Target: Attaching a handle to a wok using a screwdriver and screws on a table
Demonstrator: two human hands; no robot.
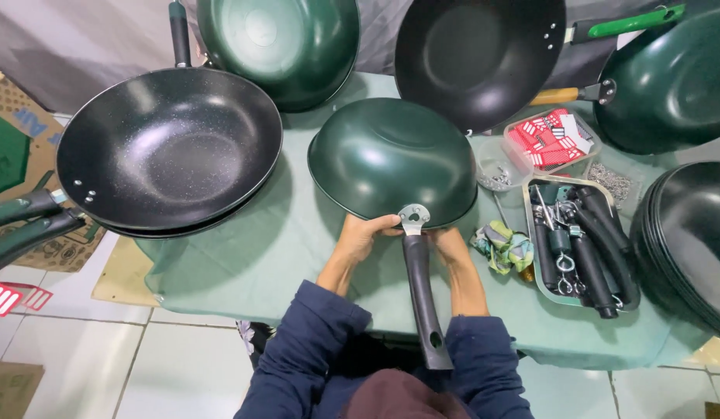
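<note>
A dark green wok (391, 159) lies upside down on the green-covered table (259, 256) in front of me. Its black handle (422, 299) points toward me, joined to the rim by a silver metal bracket (412, 217). My left hand (364, 237) grips the wok's near rim just left of the bracket. My right hand (449, 244) rests at the rim on the right side of the handle, fingers curled by the bracket. Both sleeves are dark blue.
Stacked black woks (170, 147) sit at left, more woks lean at the back (278, 43) (480, 54) and right (670, 85) (689, 240). A metal tray (530, 256) holds black handles and hardware. A crumpled cloth (503, 244), a clear box of red packets (550, 140) and screws (495, 178) lie nearby.
</note>
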